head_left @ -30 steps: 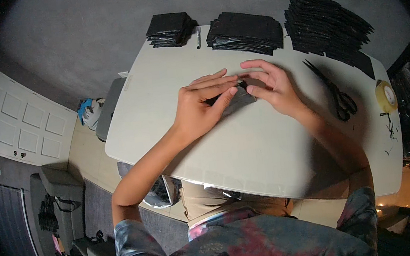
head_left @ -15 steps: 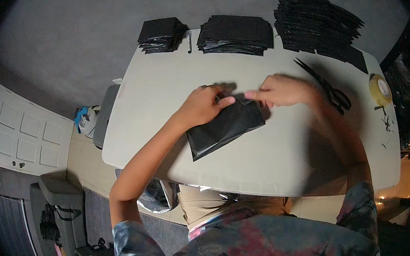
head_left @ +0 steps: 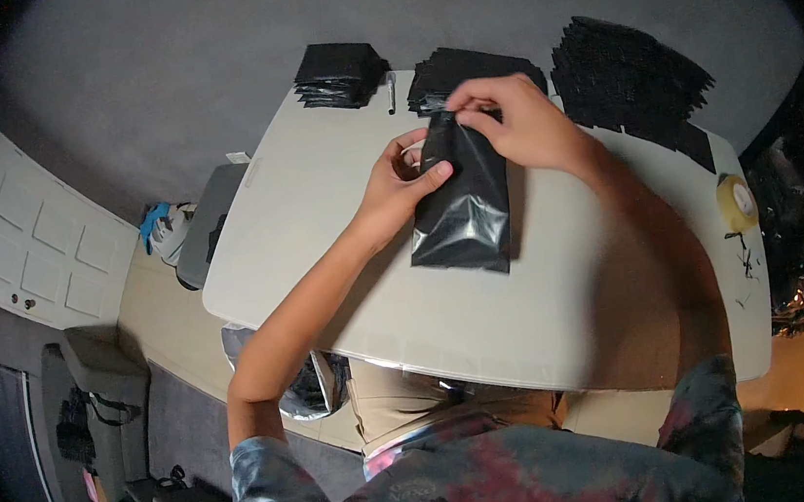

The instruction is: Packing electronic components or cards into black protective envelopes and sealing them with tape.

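Note:
A black plastic bag (head_left: 461, 210), shiny and creased near its lower end, is held upright over the middle of the white table (head_left: 321, 230). My left hand (head_left: 402, 180) grips its left edge, thumb on the front face and fingers behind. At the top end my right hand (head_left: 506, 118) pinches the bag's edge between thumb and fingers. Just beyond my right hand lies a stack of flat black bags (head_left: 476, 65), partly covered by that hand and the held bag. The scissors seen earlier are hidden, apparently under my right arm.
A smaller stack of black bags (head_left: 336, 74) and a marker (head_left: 391, 93) lie at the far left. A tall fanned stack of bags (head_left: 629, 75) is at the far right. Near the right edge are a tape roll (head_left: 737, 203) and small black scraps (head_left: 744, 259).
Both hands have moved farther out over the table with the bag. It has turned from lying slanted to standing lengthwise, and my right hand now pinches its top edge.

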`<action>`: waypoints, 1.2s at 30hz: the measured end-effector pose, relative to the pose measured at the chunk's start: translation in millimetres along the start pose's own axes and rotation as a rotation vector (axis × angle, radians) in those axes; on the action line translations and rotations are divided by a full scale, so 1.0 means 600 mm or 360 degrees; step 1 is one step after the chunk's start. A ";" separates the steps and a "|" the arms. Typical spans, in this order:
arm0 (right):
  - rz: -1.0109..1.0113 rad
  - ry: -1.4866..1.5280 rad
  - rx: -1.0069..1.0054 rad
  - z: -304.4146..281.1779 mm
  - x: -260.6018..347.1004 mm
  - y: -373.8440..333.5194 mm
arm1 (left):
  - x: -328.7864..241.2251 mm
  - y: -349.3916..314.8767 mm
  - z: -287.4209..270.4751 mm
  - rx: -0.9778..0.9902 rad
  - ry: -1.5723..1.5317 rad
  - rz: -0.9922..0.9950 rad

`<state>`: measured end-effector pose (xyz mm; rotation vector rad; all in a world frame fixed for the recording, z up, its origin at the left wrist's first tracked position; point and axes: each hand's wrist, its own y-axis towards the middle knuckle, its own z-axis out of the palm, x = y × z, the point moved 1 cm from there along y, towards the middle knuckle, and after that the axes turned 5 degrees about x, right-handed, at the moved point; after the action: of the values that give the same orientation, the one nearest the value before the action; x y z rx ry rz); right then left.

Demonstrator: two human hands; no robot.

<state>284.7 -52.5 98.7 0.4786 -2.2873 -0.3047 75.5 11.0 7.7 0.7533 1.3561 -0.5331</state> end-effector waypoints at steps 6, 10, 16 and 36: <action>-0.0726 -0.1031 0.0251 -0.014 0.129 0.086 | -0.022 -0.025 -0.008 0.0071 -0.0297 0.0050; -0.0771 -0.1281 0.0379 -0.010 0.179 0.097 | -0.037 -0.043 -0.012 -0.0221 -0.0251 0.0156; -0.0992 -0.1079 0.0111 -0.029 0.180 0.077 | -0.061 -0.055 -0.009 -0.0326 -0.0097 0.0312; -0.0344 -0.0455 0.0478 -0.026 0.152 0.020 | -0.046 -0.074 -0.006 -0.0301 0.0097 0.0402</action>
<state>235.1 -81.7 172.1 0.8886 -2.5775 -0.1407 36.2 -18.0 27.3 0.7759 1.3224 -0.1810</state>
